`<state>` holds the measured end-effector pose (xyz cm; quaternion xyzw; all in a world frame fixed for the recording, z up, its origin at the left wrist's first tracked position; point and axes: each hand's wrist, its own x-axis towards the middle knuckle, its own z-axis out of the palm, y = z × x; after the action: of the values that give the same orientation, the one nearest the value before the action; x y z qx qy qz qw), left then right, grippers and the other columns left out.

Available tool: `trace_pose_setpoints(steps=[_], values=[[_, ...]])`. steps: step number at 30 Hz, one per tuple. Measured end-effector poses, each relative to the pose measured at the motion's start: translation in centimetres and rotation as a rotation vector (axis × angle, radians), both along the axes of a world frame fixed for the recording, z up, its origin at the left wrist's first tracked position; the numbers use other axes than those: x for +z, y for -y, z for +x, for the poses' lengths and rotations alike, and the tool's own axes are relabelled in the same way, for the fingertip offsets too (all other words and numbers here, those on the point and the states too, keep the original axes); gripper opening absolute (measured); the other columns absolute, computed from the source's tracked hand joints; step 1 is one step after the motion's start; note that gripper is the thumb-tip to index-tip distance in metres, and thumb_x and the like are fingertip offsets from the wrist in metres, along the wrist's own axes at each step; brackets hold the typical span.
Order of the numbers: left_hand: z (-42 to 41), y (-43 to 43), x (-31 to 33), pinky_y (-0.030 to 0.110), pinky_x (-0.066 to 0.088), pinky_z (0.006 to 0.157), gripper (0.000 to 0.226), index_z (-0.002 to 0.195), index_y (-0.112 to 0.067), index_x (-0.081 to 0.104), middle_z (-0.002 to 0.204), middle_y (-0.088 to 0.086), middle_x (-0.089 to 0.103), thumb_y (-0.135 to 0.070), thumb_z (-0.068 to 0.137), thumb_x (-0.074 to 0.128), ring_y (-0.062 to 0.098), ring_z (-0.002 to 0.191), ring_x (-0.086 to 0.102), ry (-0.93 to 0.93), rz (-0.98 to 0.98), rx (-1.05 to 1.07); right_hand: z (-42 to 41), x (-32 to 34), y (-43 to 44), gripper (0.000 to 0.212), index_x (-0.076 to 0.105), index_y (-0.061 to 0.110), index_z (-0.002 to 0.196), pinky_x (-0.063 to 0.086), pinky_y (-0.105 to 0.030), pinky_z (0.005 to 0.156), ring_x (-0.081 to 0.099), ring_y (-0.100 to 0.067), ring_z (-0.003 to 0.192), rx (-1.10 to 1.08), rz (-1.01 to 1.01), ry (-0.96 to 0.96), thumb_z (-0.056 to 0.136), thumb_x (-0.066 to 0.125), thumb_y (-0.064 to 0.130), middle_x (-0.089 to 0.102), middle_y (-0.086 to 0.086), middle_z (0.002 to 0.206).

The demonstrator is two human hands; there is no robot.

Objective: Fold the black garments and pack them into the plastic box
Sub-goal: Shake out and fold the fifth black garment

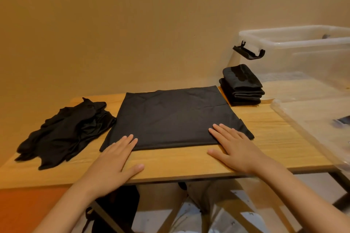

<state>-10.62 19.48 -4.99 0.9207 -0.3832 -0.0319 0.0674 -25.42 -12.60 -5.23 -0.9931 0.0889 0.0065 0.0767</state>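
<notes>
**Q:** Which step is in hand?

**A:** Folding, as I judge it. One garment (pixel 170 117) lies flat at the centre of the tabletop (pixel 274 134). My left hand (pixel 111 161) lies flat with straight fingers, tips on the near edge at 7 o'clock. My right hand (pixel 234 147) does the same at 5 o'clock. Neither hand grips anything.

**Q:** What does the next move call for?

**A:** Probably pinching one edge and laying it across. The cloth looks slack, so both corners should rise together.

**Q:** What stands around it?

**A:** A loose pile (pixel 64 132) lies just beside it at 9 o'clock and would crowd a leftward fold. A folded stack (pixel 241 87) waits at 1 o'clock, not yet packed. The box (pixel 303 53) stands open at 2 o'clock. What I take for its lid (pixel 284 111) fills 3 o'clock.
</notes>
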Motion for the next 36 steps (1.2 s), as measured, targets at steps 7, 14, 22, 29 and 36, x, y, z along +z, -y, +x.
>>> trace_pose_setpoints(steps=[7,14,22,29,36], values=[[-4.1,-2.0,-2.6,0.029,0.014,0.116,0.097,0.153,-0.03,0.018,0.159,-0.012,0.012,-0.085,0.073,0.017,0.006,0.145,0.01,0.188,-0.059,0.048,-4.0,-1.0,-1.8,0.099,0.006,0.038,0.151,0.002,-0.026,0.112,-0.006,0.001,0.14,-0.015,-0.077,0.144,0.068,-0.012,0.088,-0.004,0.019,0.151],[-5.3,-4.7,-3.7,0.026,0.038,0.1,0.047,0.131,-0.023,0.06,0.132,-0.012,0.058,-0.043,0.092,0.043,0.009,0.124,0.053,0.285,-0.377,-0.04,-7.2,-4.2,-2.7,0.062,0.048,0.023,0.14,0.036,-0.035,0.101,0.046,-0.016,0.132,-0.023,-0.107,0.443,0.084,0.065,0.043,0.05,0.001,0.143],[-4.4,-6.3,-4.6,0.02,0.018,0.118,0.049,0.136,-0.014,0.055,0.142,-0.005,0.05,-0.012,0.087,0.053,0.003,0.137,0.036,0.277,-0.4,-0.059,-8.9,-6.0,-0.1,0.05,0.048,0.017,0.14,0.018,-0.025,0.115,0.035,-0.009,0.136,-0.05,-0.085,0.597,0.092,0.042,0.027,0.049,0.0,0.144],[-4.5,-7.6,-4.5,0.018,0.023,0.115,0.061,0.135,-0.019,0.055,0.14,-0.005,0.053,0.011,0.082,0.064,0.002,0.135,0.04,0.189,-0.465,0.018,-9.4,-6.0,1.8,0.046,0.054,0.016,0.135,0.023,-0.022,0.111,0.04,-0.009,0.134,0.083,-0.044,0.64,0.091,0.042,0.017,0.049,0.003,0.142],[-4.4,-7.9,-4.3,0.029,0.04,0.107,0.066,0.133,-0.021,0.053,0.137,-0.009,0.053,0.006,0.076,0.074,0.003,0.128,0.045,0.193,-0.46,0.028,-9.3,-5.3,1.9,0.038,0.061,0.019,0.123,0.03,-0.015,0.103,0.048,-0.001,0.121,0.081,0.108,0.721,0.089,0.043,0.023,0.058,0.007,0.13]])
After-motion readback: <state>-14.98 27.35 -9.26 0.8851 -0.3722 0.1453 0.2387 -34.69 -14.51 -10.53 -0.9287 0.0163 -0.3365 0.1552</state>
